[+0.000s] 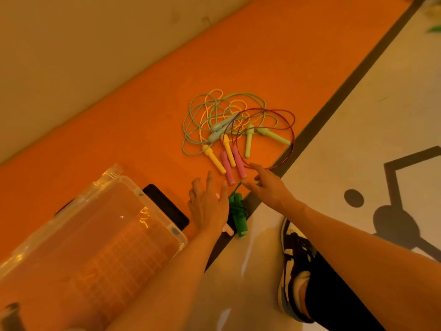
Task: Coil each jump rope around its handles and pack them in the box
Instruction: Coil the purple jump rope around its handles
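Jump ropes (223,124) in a loose tangle on the orange floor mat (119,130), ahead of both hands. Clear plastic box (95,223) at near left, beside the left forearm, well apart from the tangle. Closest piece of the heap: pink-handled rope (227,169), dark red cord looping away to the far right, two handles side by side, long axes running from the tangle towards the person, near ends aimed into the gap between the hands. Green rope (237,215), already bundled round its handles, at the mat's near edge just beside the left hand, not yet boxed. Left hand (208,204) and right hand (267,185) flanking the pink handle ends, right one a touch nearer and close to the red loop. Fingers (209,181) of both spread and nearly straight, holding nothing; contact with cord or floor impossible to tell. Likely next: a short reach straight ahead onto the pink handles.
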`<state>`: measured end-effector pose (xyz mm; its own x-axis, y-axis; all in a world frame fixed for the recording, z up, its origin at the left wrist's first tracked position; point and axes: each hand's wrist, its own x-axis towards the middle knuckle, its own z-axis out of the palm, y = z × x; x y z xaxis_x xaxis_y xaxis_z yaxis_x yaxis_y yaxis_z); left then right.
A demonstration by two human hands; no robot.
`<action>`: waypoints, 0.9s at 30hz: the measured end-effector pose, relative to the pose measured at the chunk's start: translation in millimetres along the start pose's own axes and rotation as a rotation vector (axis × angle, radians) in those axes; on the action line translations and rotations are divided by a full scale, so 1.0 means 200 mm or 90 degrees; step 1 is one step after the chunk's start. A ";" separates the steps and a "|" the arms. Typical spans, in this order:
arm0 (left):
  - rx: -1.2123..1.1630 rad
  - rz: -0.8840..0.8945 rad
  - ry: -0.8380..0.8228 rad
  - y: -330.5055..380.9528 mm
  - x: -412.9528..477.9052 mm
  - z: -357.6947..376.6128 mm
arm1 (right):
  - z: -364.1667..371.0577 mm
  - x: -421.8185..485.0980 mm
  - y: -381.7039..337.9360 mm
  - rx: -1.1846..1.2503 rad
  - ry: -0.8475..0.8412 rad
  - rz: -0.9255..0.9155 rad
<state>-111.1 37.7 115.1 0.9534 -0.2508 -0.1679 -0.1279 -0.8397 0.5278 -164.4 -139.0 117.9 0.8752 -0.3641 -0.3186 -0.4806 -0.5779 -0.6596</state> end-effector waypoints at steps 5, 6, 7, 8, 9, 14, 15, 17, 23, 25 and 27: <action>0.031 0.027 0.034 0.11 0.10 -0.11 | -0.12 0.05 -0.06 -0.019 0.044 0.015; 0.040 0.032 0.040 0.13 0.13 -0.11 | -0.13 0.07 -0.06 -0.023 0.052 0.021; 0.046 0.037 0.046 0.15 0.17 -0.10 | -0.14 0.10 -0.06 -0.024 0.064 0.026; 0.049 0.038 0.048 0.17 0.20 -0.08 | -0.14 0.13 -0.07 -0.023 0.078 0.030; 0.052 0.037 0.045 0.18 0.24 -0.06 | -0.13 0.16 -0.07 -0.022 0.090 0.034; 0.068 0.036 0.027 0.13 0.43 0.12 | -0.04 0.37 -0.02 -0.036 0.077 0.028; 0.072 0.033 0.020 0.10 0.47 0.16 | -0.01 0.42 -0.01 -0.040 0.072 0.026; 0.071 0.030 0.014 0.05 0.55 0.27 | 0.06 0.52 0.03 -0.051 0.070 0.019; 0.096 0.027 0.047 -0.03 0.77 0.53 | 0.28 0.78 0.17 -0.040 0.135 -0.003; 0.109 0.029 0.056 -0.04 0.82 0.59 | 0.32 0.83 0.21 -0.059 0.122 0.000; 0.107 0.011 0.050 -0.06 0.86 0.64 | 0.36 0.85 0.25 -0.076 0.114 0.003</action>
<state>18.9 -57.4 -26.0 0.9684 -0.2323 -0.0912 -0.1812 -0.9059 0.3828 -35.7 -177.8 -18.7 0.8540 -0.4846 -0.1893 -0.4974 -0.6541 -0.5698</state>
